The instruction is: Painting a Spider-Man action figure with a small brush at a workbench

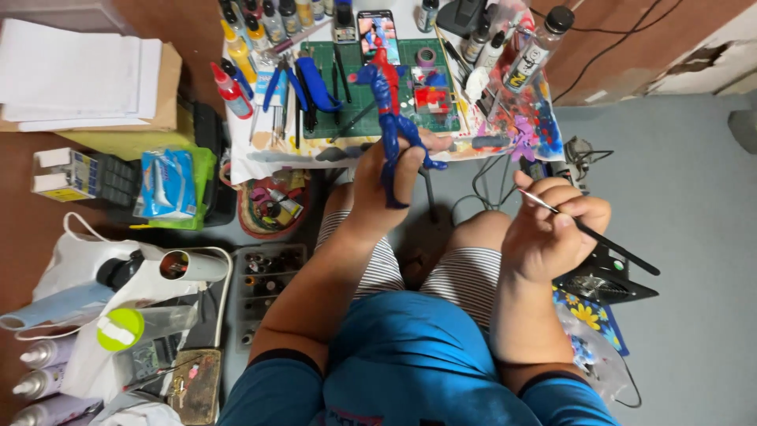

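The left hand [384,183] grips one blue and red plastic hero figure [393,118] by its legs, up above the lap. The right hand [556,225] pinches one thin black paintbrush [590,231]. The figure looks mostly painted already; small touches seem left. One green cutting mat [355,99] lies on the low table.

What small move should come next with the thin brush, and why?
Probably bring the thin black-handled paintbrush in the right hand across to the blue and red action figure. The left hand holds the figure up by its legs, and the brush tip is apart from it.
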